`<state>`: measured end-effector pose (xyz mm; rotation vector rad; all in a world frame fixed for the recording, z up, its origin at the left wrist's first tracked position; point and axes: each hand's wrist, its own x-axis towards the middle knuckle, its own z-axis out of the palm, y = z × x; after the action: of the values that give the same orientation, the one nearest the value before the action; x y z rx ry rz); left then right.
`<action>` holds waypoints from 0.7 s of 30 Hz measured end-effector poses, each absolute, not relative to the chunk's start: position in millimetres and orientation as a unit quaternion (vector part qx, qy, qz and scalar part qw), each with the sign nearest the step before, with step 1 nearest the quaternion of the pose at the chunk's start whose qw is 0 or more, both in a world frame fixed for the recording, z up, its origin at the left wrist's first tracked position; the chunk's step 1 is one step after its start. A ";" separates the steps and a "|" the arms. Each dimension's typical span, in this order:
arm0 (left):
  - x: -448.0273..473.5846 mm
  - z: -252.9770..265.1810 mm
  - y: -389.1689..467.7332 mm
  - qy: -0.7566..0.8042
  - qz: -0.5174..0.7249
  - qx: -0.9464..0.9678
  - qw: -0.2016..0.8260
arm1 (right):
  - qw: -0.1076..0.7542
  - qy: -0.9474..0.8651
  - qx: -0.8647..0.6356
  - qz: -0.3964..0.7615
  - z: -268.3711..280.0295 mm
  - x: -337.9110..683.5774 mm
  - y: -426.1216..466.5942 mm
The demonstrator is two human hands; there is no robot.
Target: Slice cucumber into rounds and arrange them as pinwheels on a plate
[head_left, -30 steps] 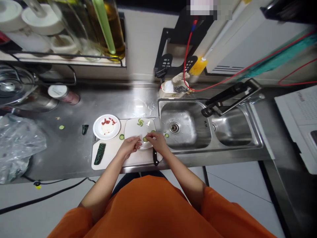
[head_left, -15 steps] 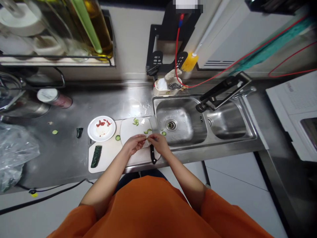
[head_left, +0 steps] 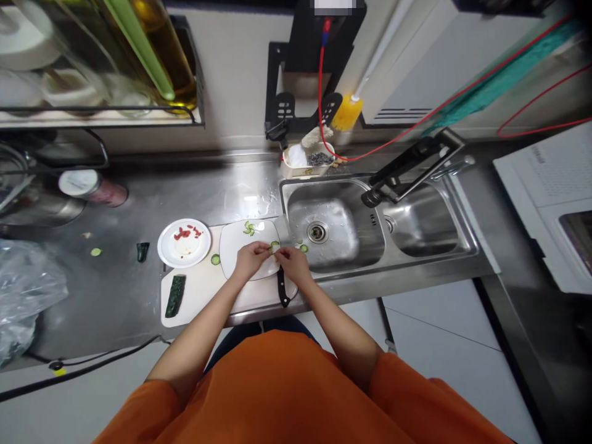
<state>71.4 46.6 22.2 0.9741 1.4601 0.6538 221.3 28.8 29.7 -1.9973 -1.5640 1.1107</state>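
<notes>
Over the right part of a white square plate, my left hand and my right hand meet fingertip to fingertip. Both are closed in a pinch on a small cucumber slice, partly hidden by the fingers. Curved cucumber pieces lie in a cluster toward the plate's far side. The plate sits on a white cutting board. Below my right hand lies a knife, its black handle toward me. Loose cucumber rounds rest left of the plate and beside the sink.
At the board's left lie a dark green cucumber chunk and a round white plate with red pieces. A cucumber end and a plastic bag are farther left. The sink and faucet stand at right.
The camera view has shifted slightly. My fingers have turned the small cucumber slice, and more of its green shows between them. The left hand is more palm-down.
</notes>
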 end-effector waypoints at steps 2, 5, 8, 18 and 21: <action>71.1 20.1 49.5 0.636 0.268 0.448 0.569 | 0.160 -0.561 -0.724 0.369 30.5 219.8 31.9; 70.8 18.1 55.0 0.649 0.253 0.490 0.524 | 0.117 -0.564 -0.745 0.337 34.1 216.8 36.2; 71.1 17.2 60.5 0.659 0.240 0.515 0.494 | 0.076 -0.567 -0.757 0.316 39.2 213.2 40.2; 72.2 14.1 67.7 0.679 0.206 0.528 0.468 | 0.023 -0.573 -0.761 0.303 49.0 205.7 51.8; 73.3 15.0 68.6 0.681 0.201 0.539 0.454 | 0.016 -0.574 -0.761 0.303 50.2 204.9 52.7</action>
<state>73.3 68.6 15.0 1.3296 1.6805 0.4965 204.9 52.7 50.2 -2.3656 -1.7841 0.9431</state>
